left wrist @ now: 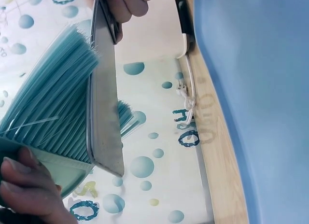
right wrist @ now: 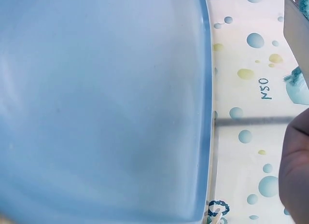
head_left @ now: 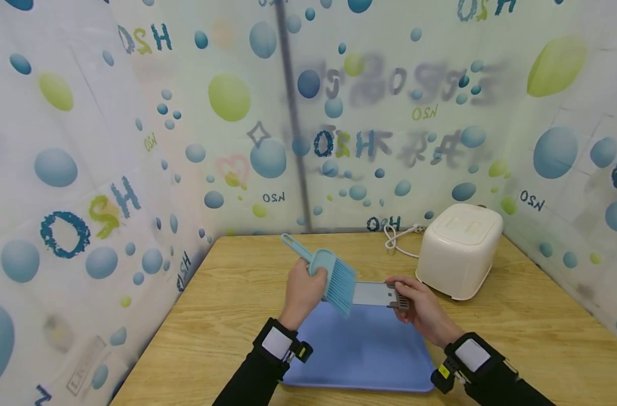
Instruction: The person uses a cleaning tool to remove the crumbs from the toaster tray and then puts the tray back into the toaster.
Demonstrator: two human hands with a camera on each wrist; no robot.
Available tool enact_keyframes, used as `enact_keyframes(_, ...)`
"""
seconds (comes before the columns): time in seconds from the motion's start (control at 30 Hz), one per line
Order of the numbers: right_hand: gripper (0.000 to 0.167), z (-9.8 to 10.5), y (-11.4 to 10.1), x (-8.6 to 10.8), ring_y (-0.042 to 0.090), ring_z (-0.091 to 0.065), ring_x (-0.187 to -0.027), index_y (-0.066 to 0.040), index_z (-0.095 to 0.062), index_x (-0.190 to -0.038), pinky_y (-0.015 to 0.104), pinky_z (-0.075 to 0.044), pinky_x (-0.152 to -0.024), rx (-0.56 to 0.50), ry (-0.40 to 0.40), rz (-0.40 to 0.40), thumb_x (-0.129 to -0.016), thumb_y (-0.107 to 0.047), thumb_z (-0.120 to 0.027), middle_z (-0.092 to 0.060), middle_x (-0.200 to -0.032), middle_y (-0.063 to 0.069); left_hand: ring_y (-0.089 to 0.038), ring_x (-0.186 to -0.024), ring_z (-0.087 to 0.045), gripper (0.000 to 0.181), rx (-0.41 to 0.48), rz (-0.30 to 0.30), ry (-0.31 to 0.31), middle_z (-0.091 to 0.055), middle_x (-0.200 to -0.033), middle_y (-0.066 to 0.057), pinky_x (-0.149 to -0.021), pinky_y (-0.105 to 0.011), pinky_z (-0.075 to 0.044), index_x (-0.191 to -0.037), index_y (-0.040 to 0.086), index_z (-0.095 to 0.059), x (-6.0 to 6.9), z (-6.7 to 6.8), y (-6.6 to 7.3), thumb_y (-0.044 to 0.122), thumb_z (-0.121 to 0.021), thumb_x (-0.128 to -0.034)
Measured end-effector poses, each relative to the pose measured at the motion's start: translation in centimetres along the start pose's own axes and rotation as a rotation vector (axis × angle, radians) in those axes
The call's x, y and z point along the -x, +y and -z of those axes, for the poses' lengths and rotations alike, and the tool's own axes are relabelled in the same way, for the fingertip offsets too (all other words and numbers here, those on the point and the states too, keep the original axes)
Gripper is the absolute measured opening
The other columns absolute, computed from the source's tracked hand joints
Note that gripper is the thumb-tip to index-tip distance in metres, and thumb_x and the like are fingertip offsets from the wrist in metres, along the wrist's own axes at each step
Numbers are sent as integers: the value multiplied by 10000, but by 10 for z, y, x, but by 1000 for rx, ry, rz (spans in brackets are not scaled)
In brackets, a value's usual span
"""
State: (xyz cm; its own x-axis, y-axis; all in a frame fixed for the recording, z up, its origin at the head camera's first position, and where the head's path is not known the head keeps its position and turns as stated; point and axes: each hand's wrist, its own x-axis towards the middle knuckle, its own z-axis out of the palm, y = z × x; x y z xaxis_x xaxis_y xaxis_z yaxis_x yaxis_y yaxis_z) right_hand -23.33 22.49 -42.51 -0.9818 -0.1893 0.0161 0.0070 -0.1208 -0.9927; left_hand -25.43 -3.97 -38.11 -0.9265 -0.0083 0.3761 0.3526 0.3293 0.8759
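My left hand (head_left: 303,290) grips a light-blue hand brush (head_left: 341,285) by the base of its handle, with the handle pointing up and left. The bristles (left wrist: 58,89) lie against a thin metal crumb tray (head_left: 373,294), and some show past its other side in the left wrist view. My right hand (head_left: 426,309) pinches the crumb tray by its grey slotted end, thumb on top. Both things are held above a blue serving tray (head_left: 364,352) on the table. In the right wrist view only part of a hand (right wrist: 295,168) shows, at the right edge.
A cream toaster (head_left: 457,248) stands at the back right of the wooden table (head_left: 202,327). Its white cord (head_left: 391,239) lies bundled beside it on the left. Patterned curtains (head_left: 227,141) hang behind the table and along both sides.
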Motion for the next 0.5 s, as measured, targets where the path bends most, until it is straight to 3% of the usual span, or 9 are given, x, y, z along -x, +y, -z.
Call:
enact_keyframes(0.33, 248, 3, 2, 1, 154, -500, -631, -203, -634, -1179, 253, -421, -560, -6, -9, 3, -1104, -255, -404, -587, -949, 70, -167, -607, -618, 205, -29, 11, 9, -661, -817, -106, -501, -313, -490, -1049, -21, -598, 0, 10, -4, 105, -537, -898)
enact_keyframes(0.5, 279, 5, 1, 1, 157, -506, -639, -142, -610, -1236, 256, -424, -560, 0, -12, 9, -1106, -267, -397, -577, -957, 68, -168, -604, -608, 189, -44, -10, 24, -654, -807, -105, -508, -314, -490, -1026, -20, -599, -1, 15, -7, 98, -539, -891)
